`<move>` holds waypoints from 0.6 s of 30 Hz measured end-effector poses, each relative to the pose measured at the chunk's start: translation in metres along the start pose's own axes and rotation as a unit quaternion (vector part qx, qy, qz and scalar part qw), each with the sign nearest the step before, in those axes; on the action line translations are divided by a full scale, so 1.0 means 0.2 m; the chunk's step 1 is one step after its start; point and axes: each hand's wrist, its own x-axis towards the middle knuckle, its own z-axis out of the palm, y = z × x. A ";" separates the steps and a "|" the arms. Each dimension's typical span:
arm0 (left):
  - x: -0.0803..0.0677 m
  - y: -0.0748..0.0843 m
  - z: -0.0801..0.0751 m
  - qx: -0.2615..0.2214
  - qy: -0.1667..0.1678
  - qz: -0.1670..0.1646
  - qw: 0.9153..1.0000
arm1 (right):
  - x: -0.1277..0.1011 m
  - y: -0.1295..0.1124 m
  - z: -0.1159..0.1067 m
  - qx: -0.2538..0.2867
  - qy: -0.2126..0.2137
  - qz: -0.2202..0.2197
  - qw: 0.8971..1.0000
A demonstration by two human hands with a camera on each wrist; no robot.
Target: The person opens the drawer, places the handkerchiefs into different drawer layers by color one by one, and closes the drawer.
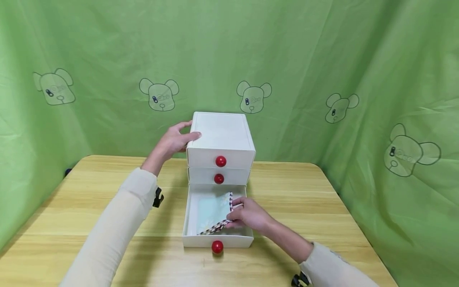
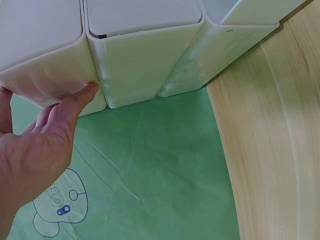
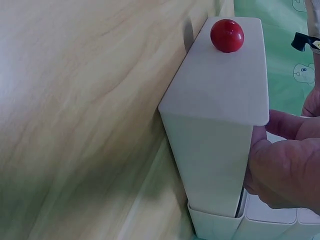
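Note:
A white drawer cabinet (image 1: 222, 129) with red round knobs stands at the back of the table. My left hand (image 1: 174, 138) rests on its upper left side, the thumb over the top edge; in the left wrist view the fingers (image 2: 75, 102) lie against the side wall. The bottom drawer (image 1: 191, 219) is pulled out, its red knob (image 1: 217, 246) facing me. Inside it lies a light blue cloth (image 1: 211, 211) with a flower print and a dark checked border. My right hand (image 1: 251, 214) pinches the cloth's right edge, which is lifted. In the right wrist view the drawer wall hides the cloth.
Two upper drawers with red knobs (image 1: 220, 161) are closed. The wooden table (image 1: 118, 191) stretches to both sides. A green curtain (image 1: 208, 48) with bear-head prints hangs behind and beside it.

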 end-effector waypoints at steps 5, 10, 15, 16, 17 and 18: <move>0.00 0.00 0.00 0.001 0.000 -0.001 1.000 | 0.03 0.01 0.03 0.007 0.014 -0.003 1.000; -0.01 0.00 0.00 -0.001 -0.001 0.001 1.000 | 0.04 0.00 0.04 0.011 0.017 -0.004 1.000; -0.01 0.00 0.00 -0.002 -0.003 0.001 1.000 | 0.03 0.00 0.05 0.011 0.022 -0.001 1.000; -0.01 0.01 0.00 -0.001 -0.002 0.001 1.000 | 0.03 0.00 0.04 0.009 0.023 -0.001 1.000; -0.01 0.01 0.00 -0.001 -0.001 0.001 1.000 | 0.02 -0.01 0.04 0.006 0.026 0.000 1.000; -0.01 0.01 0.00 0.000 -0.001 0.001 1.000 | 0.02 -0.01 0.04 0.002 0.027 0.001 1.000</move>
